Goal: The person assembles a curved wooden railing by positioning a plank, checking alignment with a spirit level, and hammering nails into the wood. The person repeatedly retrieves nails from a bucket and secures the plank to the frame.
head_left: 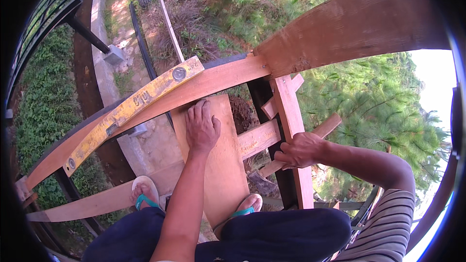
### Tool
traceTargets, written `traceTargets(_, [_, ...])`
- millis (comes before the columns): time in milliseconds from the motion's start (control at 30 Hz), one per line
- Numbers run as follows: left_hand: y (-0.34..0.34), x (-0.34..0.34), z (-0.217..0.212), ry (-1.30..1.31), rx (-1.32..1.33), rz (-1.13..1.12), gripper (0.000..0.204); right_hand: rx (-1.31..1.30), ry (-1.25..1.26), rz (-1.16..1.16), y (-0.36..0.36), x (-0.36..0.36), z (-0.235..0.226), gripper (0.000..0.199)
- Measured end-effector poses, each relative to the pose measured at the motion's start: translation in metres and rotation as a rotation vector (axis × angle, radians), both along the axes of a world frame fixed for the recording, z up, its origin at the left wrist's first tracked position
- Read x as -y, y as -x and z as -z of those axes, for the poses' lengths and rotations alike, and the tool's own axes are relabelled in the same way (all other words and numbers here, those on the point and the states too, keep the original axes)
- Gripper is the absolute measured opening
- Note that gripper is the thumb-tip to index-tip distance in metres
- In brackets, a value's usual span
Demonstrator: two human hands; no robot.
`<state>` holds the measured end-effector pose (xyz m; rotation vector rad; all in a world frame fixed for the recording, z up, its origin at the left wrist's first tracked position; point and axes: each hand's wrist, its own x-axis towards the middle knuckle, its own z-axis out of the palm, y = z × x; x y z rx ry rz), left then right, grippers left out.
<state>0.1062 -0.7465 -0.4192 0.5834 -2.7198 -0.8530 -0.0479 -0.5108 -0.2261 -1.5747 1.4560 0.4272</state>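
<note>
My left hand (pixel 201 126) lies on the upper end of a wide, light wooden board (pixel 221 165), fingers loosely spread near the long curved-looking beam (pixel 228 76). In my right hand (pixel 301 150) is a wooden-handled tool (pixel 326 127) with a dark metal head (pixel 262 183); the fingers wrap round its handle. The head hangs low beside the board, close to a dark metal post. A yellow spirit level (pixel 138 102) rests along the beam, to the left of my left hand.
An upright reddish timber (pixel 290 136) stands by my right hand, with a short crosspiece (pixel 259 139) meeting the board. A broad brown plank (pixel 349 24) slants across the upper right. My sandalled feet (pixel 145 191) are on planks above a drop to ground and greenery. Black railing (pixel 48 19) is at far left.
</note>
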Motion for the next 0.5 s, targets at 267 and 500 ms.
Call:
traceTargets(267, [0.003, 0.009, 0.001, -0.007, -0.012, -0.028, 0.050, -0.348, -0.138, 0.324, 0.015, 0.014, 0.021, 0.044])
traceTargets(500, [0.006, 0.009, -0.009, 0.007, -0.028, -0.026, 0.050, -0.608, -0.058, 0.340, 0.064, 0.026, 0.013, 0.036])
